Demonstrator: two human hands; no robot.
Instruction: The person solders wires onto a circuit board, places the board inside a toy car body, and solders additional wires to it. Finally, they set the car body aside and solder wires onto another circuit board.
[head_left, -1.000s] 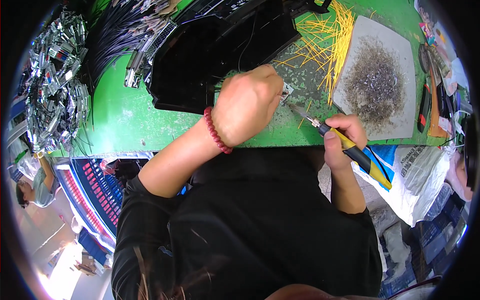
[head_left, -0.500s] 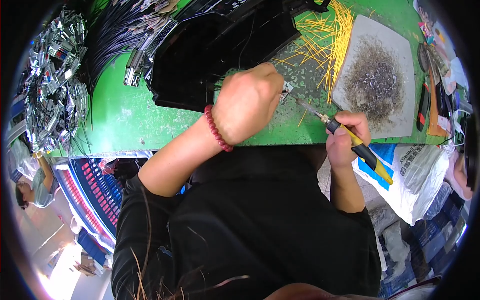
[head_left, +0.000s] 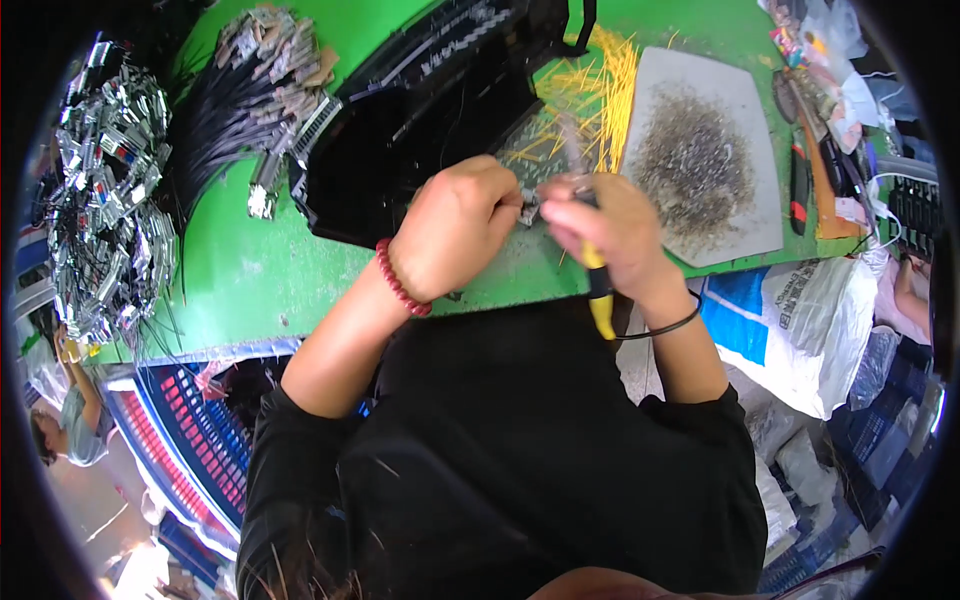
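My left hand [head_left: 455, 215], with a red bead bracelet at its wrist, is closed at the green tabletop. Its fingertips pinch or press a small silvery part [head_left: 530, 208], mostly hidden. Close on its right, my right hand [head_left: 618, 235] is closed around a soldering iron [head_left: 598, 285] with a yellow-and-black handle. The iron's tip end, smeared by motion, points away from me, and my right fingers are near the small part. Beyond my left hand lies a large black plastic housing [head_left: 370, 150]. Yellow wires [head_left: 615, 100] are spread beyond my right hand.
A grey board [head_left: 760, 190] bearing dark solder crumbs lies right of the wires. Metal connectors with black cables [head_left: 110, 200] are heaped at the left, more cable ends [head_left: 270, 50] at the back. Tools [head_left: 800, 185] lie at the right edge. A white sack [head_left: 810, 330] stands below it.
My right hand has moved left and inward with the soldering iron, close to my left hand. The iron has turned more upright. My left hand has shifted slightly left and down in view.
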